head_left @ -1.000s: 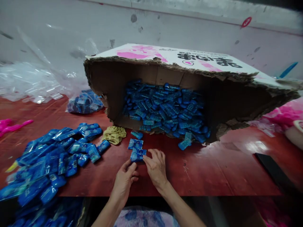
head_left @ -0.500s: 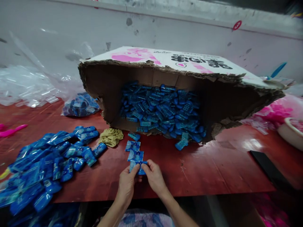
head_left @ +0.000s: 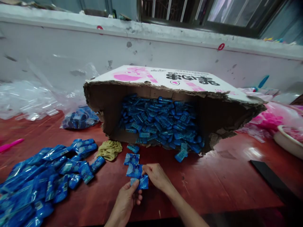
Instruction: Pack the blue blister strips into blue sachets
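My left hand [head_left: 127,197] pinches a small flat blue printed card [head_left: 143,183] between thumb and fingers, low over the front of the table. Just above it, my right hand [head_left: 157,177] has its curled fingers at the right edge of a second blue card [head_left: 133,170]; the fingertips are partly hidden. A third blue card [head_left: 131,158] lies beyond, touching or overlapping the second. Behind these sits a small blue piece with raised dots [head_left: 133,148], close to the mouth of a torn cardboard box [head_left: 113,104]. Many similar blue dotted pieces [head_left: 163,119] fill the box.
Blue wrapped packets [head_left: 44,176] are heaped at the left on the red table [head_left: 213,183]. A crumpled yellow-green cloth [head_left: 110,150] and a bag of blue items [head_left: 80,117] lie near the box. At right are a black flat object [head_left: 266,176] and a white bowl [head_left: 287,142].
My right hand has let go of the nearest card and moved up to the edge of the second card. My left hand keeps the nearest card. The view has tilted up.
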Available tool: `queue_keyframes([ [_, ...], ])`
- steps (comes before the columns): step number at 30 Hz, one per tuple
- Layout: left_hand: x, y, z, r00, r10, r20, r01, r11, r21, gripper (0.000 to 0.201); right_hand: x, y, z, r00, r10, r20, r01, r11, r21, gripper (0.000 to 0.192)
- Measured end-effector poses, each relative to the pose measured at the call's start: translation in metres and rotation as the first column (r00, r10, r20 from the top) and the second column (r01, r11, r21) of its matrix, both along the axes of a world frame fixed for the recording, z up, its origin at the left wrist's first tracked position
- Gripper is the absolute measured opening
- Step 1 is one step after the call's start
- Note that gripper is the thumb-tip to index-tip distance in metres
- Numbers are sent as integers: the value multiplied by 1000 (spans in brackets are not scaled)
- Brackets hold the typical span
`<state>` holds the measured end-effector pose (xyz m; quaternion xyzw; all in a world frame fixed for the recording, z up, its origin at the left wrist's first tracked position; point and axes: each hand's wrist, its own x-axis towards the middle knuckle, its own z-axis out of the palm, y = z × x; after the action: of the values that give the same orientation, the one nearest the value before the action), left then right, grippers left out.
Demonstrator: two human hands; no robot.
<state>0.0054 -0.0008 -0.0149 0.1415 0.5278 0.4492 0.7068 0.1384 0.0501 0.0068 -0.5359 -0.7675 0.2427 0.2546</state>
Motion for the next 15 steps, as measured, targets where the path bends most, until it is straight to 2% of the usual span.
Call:
queue_keyframes([
  [3, -1, 0, -3, 1000, -14, 2, 14, 1000, 5, 36, -10, 44, 12, 994, -65, 90, 54, 991, 123, 20],
  [6, -2, 0, -2, 1000, -11, 17, 11, 1000, 6, 35, -23, 86, 14, 978, -83, 189, 49, 983, 179, 26],
  [8, -5, 0, 0, 999, 6, 35, -6, 1000, 17, 33, -29, 101, 9, 965, -87, 246, 42, 982, 183, 31],
  [11, -11, -2, 5, 998, 10, 63, -11, 1000, 9, 30, -29, 99, -5, 949, -75, 307, 24, 986, 167, 34],
  [15, -17, -5, 9, 994, 36, 100, -27, 996, -84, 24, -12, 74, -17, 941, -66, 333, 13, 987, 157, 33],
])
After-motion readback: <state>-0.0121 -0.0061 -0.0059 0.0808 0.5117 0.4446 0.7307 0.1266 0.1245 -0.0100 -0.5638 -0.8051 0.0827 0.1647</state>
